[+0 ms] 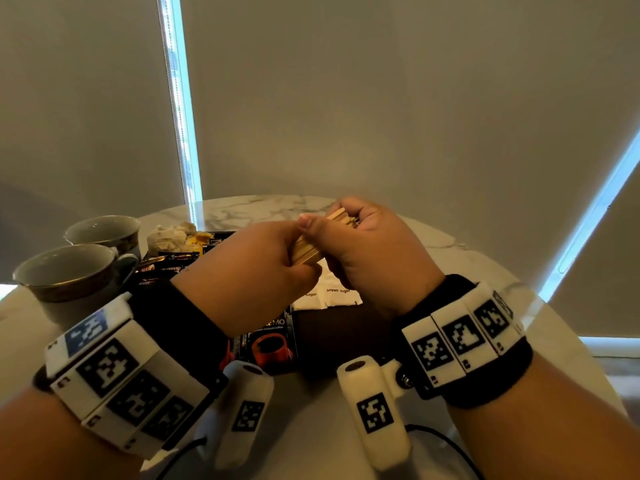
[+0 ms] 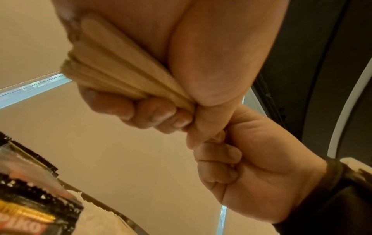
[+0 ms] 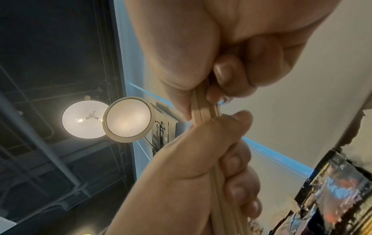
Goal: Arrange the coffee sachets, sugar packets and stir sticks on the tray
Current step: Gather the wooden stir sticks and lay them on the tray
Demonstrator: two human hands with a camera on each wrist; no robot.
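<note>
Head view: a round marble-topped table [image 1: 450,258] stands before drawn grey roller blinds [image 1: 381,98], daylight showing in the gaps between them. On it lies a dark tray [image 1: 332,330], partly hidden by a person's forearms. Two empty teacups [image 1: 74,271] sit together at the table's left edge, just beside the tray. Both hands are raised above the tray, close together and touching. The left hand [image 1: 256,268] has its fingers curled round the near end of a bundle of wooden stir sticks [image 1: 304,252], thumb laid on top; the right hand [image 1: 367,244] closes its fingers round the far end of the same bundle. The left wrist view shows the sticks [image 2: 112,63] fanned slightly and pinched between thumb and curled fingers, and the right wrist view shows the bundle [image 3: 203,109] running from one fist to the other. Below the hands, black coffee sachets [image 1: 273,344] lie at the tray's near side, with more black sachets [image 1: 166,266] at its left by the cups. White sugar packets [image 1: 329,296] printed "brown sugar" lie flat on the tray directly beneath the bundle. Crumpled pale wrappers [image 1: 169,233] and yellow packets [image 1: 195,242] lie at the tray's far left corner. Each wrist wears a black band carrying white blocks with black square markers [image 1: 460,337].
</note>
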